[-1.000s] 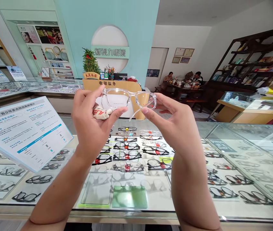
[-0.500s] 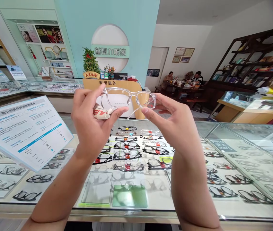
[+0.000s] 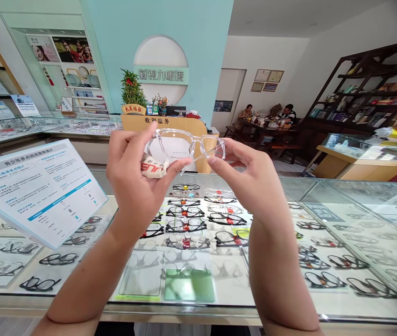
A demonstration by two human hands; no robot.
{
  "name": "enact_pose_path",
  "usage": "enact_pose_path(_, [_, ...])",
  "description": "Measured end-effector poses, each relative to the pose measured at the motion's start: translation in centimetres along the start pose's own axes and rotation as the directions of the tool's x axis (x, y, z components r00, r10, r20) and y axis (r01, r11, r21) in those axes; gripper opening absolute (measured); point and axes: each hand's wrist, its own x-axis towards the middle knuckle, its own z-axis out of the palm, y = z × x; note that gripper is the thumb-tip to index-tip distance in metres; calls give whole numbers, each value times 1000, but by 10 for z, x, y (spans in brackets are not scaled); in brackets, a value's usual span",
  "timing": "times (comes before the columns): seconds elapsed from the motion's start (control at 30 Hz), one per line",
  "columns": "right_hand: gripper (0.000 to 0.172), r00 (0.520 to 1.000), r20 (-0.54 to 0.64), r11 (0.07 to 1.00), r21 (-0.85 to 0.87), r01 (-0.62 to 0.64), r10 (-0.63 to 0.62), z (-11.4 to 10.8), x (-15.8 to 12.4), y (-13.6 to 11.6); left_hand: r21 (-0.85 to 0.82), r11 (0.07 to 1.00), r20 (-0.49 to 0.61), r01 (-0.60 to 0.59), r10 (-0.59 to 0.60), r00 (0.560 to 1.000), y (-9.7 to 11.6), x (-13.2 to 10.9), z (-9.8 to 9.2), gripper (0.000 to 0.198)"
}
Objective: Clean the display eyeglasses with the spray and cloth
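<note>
A pair of clear-framed glasses (image 3: 197, 138) is held up in front of me, above the glass display counter. My left hand (image 3: 133, 170) grips the left end of the frame between thumb and fingers. Tucked in that same palm is a crumpled white cloth (image 3: 154, 167) with red lettering. At the other end, my right hand (image 3: 251, 175) pinches the frame near the right lens, thumb at its lower edge. One thin temple slants down below the lenses. Parts of the fingers behind the frame are hidden.
Under my arms, the glass counter (image 3: 226, 305) holds rows of glasses (image 3: 185, 226) and a green card (image 3: 189, 285). A printed sign (image 3: 40, 191) leans at the left. Beyond stand a wooden cashier desk (image 3: 198, 123) and two people seated at a dark table (image 3: 258, 126).
The glasses have turned slightly, and the hanging temple has shifted. My left hand has moved a little to the right, and the cloth in it sits slightly lower.
</note>
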Motion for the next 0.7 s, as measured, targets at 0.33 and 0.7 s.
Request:
enact_pose_path(0.33, [24,993,41,990,89,-111,108,3,3,-5,-3,1000,7,-8,8,1000,0,-3,1,76])
enact_pose_path(0.7, [33,992,-118,998,-47,-43,37,7,-1,-8,37,999,-35,-33,34,999,-3,2,5,68])
